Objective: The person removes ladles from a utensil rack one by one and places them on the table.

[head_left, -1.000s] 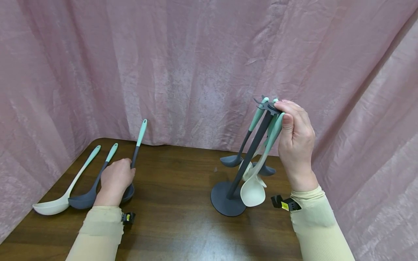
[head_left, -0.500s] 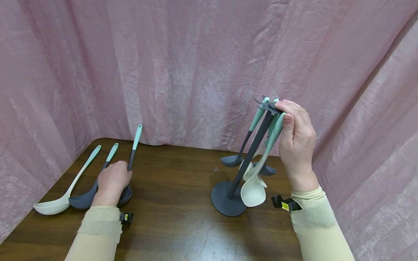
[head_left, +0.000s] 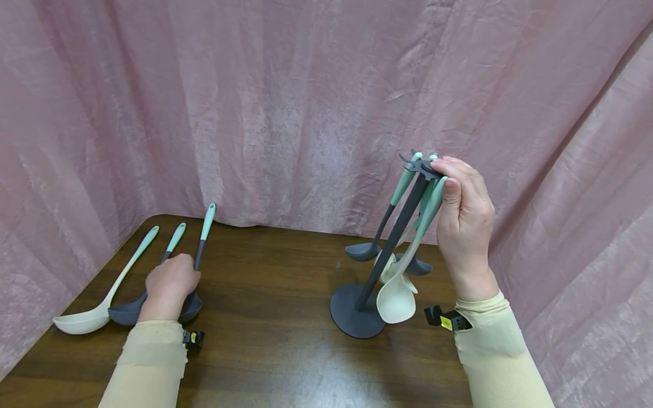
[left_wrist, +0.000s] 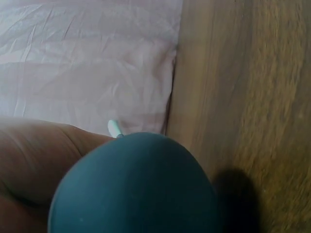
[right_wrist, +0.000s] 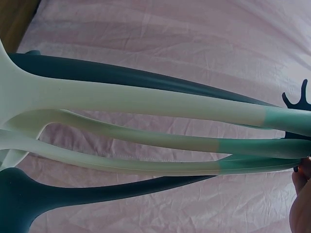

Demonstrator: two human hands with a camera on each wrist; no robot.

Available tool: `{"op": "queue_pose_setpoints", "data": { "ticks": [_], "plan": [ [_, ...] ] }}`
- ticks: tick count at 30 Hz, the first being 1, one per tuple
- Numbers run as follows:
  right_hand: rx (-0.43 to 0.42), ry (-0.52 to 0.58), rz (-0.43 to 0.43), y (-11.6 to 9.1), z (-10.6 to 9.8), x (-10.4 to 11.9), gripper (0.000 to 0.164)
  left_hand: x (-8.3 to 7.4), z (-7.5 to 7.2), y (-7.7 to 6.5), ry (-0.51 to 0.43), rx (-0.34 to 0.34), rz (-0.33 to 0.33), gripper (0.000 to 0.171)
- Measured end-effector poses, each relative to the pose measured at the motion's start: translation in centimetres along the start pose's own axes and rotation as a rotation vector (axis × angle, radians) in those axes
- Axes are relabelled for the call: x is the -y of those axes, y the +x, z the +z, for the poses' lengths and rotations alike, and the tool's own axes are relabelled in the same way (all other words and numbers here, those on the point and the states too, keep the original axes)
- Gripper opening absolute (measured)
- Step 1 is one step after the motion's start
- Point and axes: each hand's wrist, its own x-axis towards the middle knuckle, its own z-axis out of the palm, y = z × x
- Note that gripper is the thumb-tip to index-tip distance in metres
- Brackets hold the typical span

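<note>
My left hand (head_left: 170, 286) grips the neck of a dark grey ladle (head_left: 191, 309) with a mint handle end, low at the left of the table. In the left wrist view the back of a dark ladle bowl (left_wrist: 138, 189) fills the foreground. My right hand (head_left: 466, 224) holds the hooked top of a dark utensil stand (head_left: 352, 317), its thumb against a mint handle. From the hooks hang a cream spoon (head_left: 397, 303), a dark ladle (head_left: 361, 251) and other utensils; their cream and mint handles (right_wrist: 184, 143) run across the right wrist view.
A cream ladle (head_left: 84, 322) and a second dark ladle (head_left: 122, 313) lie side by side on the wooden table (head_left: 265, 317), left of my left hand, which partly covers the dark one. A pink curtain (head_left: 285, 113) borders the table's back and sides.
My left hand has drawn the dark ladle left and slightly toward me, closer to the other two. My right hand and the stand have stayed practically in place.
</note>
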Motion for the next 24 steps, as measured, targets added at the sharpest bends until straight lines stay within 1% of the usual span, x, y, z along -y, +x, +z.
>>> {"op": "queue_pose_setpoints", "data": {
  "ticks": [5, 9, 18, 24],
  "plan": [
    [0.006, 0.005, -0.001, -0.2, 0.0, -1.1, 0.058, 0.3, -0.1, -0.1, 0.005, -0.015, -0.004, 0.019],
    [0.009, 0.007, 0.003, -0.3, -0.1, -1.3, 0.057, 0.6, -0.1, -0.2, 0.005, -0.027, -0.007, 0.019],
    [0.008, -0.001, 0.005, -0.2, 0.0, -0.5, 0.054, 1.6, -0.3, 0.0, 0.006, -0.026, -0.037, 0.02],
    [0.013, -0.01, 0.01, -0.1, 0.0, -0.2, 0.054, 1.8, -0.4, 0.0, 0.014, -0.027, -0.035, 0.021]
  ]
}}
